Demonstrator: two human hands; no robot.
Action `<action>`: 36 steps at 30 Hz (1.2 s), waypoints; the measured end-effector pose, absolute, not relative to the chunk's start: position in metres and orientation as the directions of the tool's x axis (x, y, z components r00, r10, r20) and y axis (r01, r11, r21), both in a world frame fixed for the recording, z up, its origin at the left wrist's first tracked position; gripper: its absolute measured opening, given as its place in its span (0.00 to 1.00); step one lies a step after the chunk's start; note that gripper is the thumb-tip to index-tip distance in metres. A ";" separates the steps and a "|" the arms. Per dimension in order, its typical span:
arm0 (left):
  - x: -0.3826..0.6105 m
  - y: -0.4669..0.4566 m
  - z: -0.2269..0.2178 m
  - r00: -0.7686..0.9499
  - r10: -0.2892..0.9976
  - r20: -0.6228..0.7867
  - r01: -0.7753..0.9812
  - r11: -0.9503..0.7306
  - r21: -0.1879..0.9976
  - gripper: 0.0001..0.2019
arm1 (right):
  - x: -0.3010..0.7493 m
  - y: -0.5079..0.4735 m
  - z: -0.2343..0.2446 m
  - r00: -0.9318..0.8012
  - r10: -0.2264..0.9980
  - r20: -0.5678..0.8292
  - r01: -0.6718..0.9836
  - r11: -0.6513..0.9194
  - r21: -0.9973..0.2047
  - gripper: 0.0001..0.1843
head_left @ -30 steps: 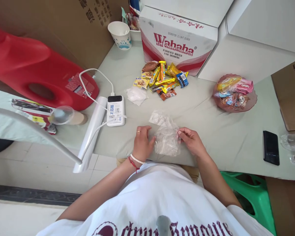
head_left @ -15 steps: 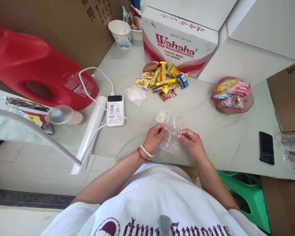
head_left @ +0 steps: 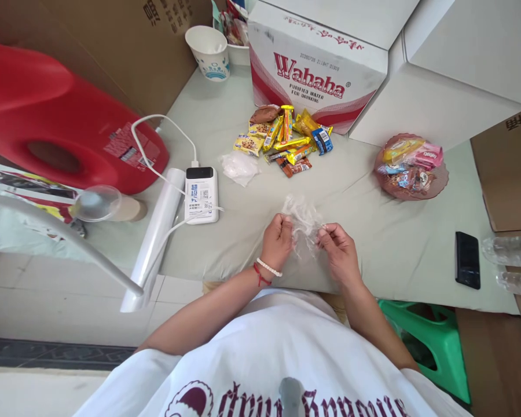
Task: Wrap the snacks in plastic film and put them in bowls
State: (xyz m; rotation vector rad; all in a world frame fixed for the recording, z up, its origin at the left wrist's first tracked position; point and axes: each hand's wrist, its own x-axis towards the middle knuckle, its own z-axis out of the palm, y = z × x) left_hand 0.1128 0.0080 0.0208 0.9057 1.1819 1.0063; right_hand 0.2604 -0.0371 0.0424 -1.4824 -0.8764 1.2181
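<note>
A crumpled clear plastic bag (head_left: 304, 219) is stretched between my two hands, just above the front of the table. My left hand (head_left: 278, 238), with a white bead bracelet and a red string at the wrist, pinches the bag's left side. On its right side, my right hand (head_left: 338, 250) grips the film between thumb and fingers. Beyond them lies a pile of wrapped snacks (head_left: 290, 142) in yellow, brown and blue packs. Another crumpled whitish plastic bag (head_left: 240, 168) rests at the pile's left front.
A pink glass bowl (head_left: 380, 174) of wrapped sweets stands right, a phone (head_left: 467, 260) nearer the edge. Left are a white power bank (head_left: 201, 197) with cables, a plastic film roll (head_left: 156, 237), a lidded cup (head_left: 130, 208) and a red jug (head_left: 69, 116). A Wahaha carton (head_left: 316, 69) stands behind.
The clear bag has been gathered up, its lower part bunched between my hands. My left hand has turned more upright and shifted slightly right. The view has moved a little.
</note>
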 end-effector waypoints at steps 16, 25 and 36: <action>0.038 0.006 0.005 0.112 0.953 -0.283 0.229 0.252 0.940 0.17 | 0.353 -0.019 0.050 0.091 0.959 -0.270 0.549 -0.275 -0.789 0.30; 0.030 -0.003 0.011 0.101 0.991 -0.085 0.502 0.023 0.865 0.14 | 0.289 0.032 0.021 0.155 0.983 -0.102 0.449 -0.162 -0.879 0.14; 0.030 0.010 0.024 0.122 0.988 0.096 0.367 -0.135 0.920 0.08 | 0.302 0.017 0.039 0.225 0.973 0.042 0.133 0.012 -0.991 0.15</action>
